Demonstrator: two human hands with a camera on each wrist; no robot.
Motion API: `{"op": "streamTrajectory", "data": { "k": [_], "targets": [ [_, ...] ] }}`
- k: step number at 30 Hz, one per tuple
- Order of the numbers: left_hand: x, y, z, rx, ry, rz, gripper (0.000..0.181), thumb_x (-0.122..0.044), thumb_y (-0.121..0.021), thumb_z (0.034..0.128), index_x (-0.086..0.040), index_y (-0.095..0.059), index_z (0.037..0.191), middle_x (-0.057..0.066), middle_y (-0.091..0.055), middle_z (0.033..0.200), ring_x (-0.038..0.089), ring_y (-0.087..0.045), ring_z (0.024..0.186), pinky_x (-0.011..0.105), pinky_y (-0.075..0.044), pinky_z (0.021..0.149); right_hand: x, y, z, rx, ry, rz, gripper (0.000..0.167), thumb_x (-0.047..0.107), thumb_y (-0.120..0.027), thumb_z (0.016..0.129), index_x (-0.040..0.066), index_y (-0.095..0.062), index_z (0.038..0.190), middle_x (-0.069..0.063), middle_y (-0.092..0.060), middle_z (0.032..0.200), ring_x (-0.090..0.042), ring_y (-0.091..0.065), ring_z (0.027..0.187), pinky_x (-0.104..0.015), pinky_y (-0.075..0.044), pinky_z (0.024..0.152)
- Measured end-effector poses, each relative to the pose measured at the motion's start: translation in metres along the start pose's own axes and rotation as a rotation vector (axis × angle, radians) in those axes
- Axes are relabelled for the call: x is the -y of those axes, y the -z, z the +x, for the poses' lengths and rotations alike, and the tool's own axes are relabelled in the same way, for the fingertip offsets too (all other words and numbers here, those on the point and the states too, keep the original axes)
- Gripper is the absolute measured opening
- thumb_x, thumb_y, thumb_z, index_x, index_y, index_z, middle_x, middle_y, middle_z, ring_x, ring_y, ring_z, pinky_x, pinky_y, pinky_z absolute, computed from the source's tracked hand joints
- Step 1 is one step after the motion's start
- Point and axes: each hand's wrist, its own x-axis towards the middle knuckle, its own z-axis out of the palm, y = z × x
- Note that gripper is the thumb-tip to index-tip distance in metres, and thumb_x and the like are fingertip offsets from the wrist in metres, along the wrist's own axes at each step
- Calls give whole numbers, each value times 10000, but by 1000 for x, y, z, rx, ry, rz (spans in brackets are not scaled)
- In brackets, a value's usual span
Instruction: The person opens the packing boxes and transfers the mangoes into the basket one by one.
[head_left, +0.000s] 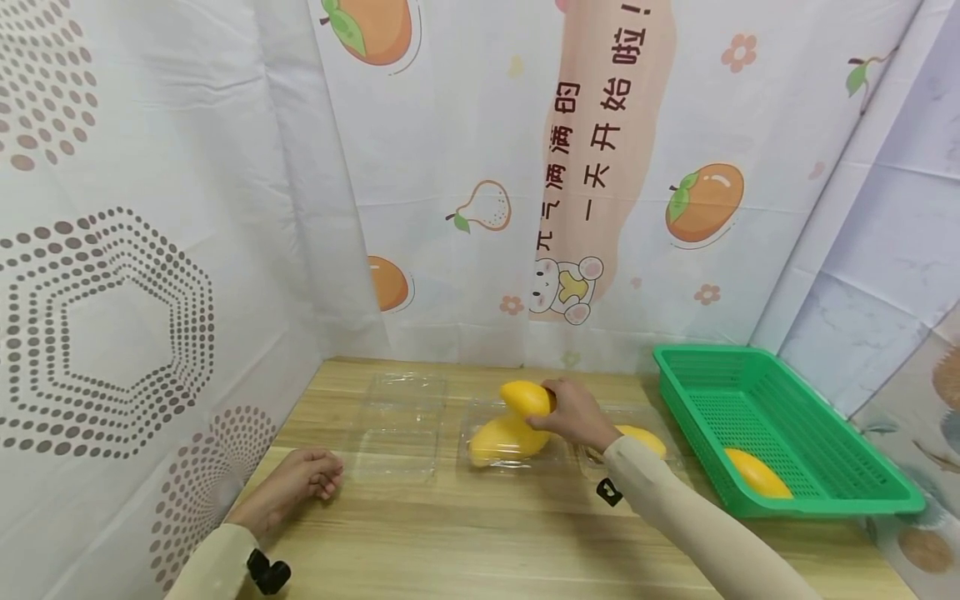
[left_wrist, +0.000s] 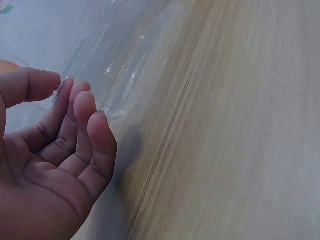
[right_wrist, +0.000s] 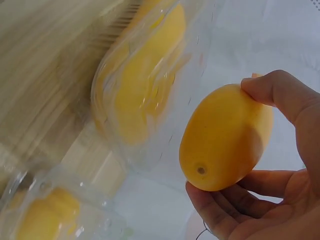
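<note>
A yellow mango (head_left: 525, 398) is in my right hand (head_left: 576, 414), gripped between thumb and fingers. The right wrist view shows this held mango (right_wrist: 222, 142) with the thumb on one side and fingertips on the other. It hovers over the middle clear plastic box (head_left: 561, 458), where another mango (head_left: 506, 440) lies. My left hand (head_left: 302, 482) idles at the table's left, its fingers loosely curled around nothing. Nearest to it is the left clear plastic box (head_left: 397, 458), lying opened out.
Partly behind my right forearm is a third clear box (head_left: 672, 454) with a mango (head_left: 645, 440) in it. A green plastic basket (head_left: 705, 433) stands at the right, one mango (head_left: 757, 473) inside. Printed curtains (head_left: 450, 125) enclose the wooden table (head_left: 450, 542).
</note>
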Motion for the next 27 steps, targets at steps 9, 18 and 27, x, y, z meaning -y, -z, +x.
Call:
{"op": "streamTrajectory", "data": {
  "k": [9,18,27],
  "targets": [
    [0,-1,0,-14,16,-12,261,-146,-576,1045,109,-610,1091,94,-651,912,167,-607,766,302,-562,683,-10,11,-2,2,-9,15,391,269,-864,806,34,-703,1075,-4,-630,846,-167,-550,712,-317,-489,644],
    [-1,-1,0,-6,17,-11,268,-148,-575,1046,113,-610,1097,105,-660,919,168,-614,769,306,-567,690,-17,22,-7,-8,-27,40,417,257,-870,812,23,-702,1113,-15,-632,836,-180,-549,712,-324,-478,639],
    [-2,0,-1,-5,13,-2,268,-146,-567,1051,114,-609,1099,100,-657,923,167,-609,772,305,-564,692,-27,30,-10,-29,-7,4,455,255,-861,819,-1,-705,1161,-37,-639,859,-188,-547,731,-330,-480,653]
  ]
}}
